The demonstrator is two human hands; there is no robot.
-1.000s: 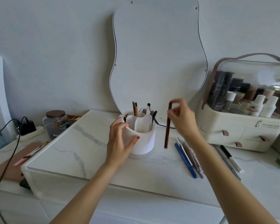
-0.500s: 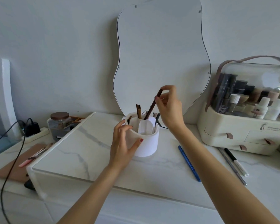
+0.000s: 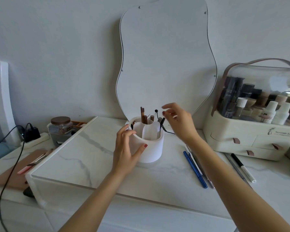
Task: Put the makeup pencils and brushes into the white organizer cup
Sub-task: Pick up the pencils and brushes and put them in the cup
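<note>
cup: white organizer cup (image 3: 149, 144) at centre of the marble bench (image 3: 84, 153), dividers inside, roughly six or seven sticks poking up at 12 o'clock, too crowded to count for sure
left hand: left hand (image 3: 126, 153) wrapped on cup wall from 9 o'clock, thumb and fingers pressed against it, steadying
right hand: right hand (image 3: 178, 121) hovering at 2 o'clock of cup, fingers spread loose, pinching nothing
left on bench: blue pencil (image 3: 194, 169) plus maybe two thin ones just beside it at 4 o'clock; black-and-white pen (image 3: 243, 167) and a grey stick further right; pink brush (image 3: 33, 163) way off at 9 o'clock
tip risk: tall sticks leaning toward rim, could topple the cup if grip loosens
snag risk: black cable behind cup, easy to catch when reaching back
roll risk: round pencils near bench edge, nudging sends them off
</note>
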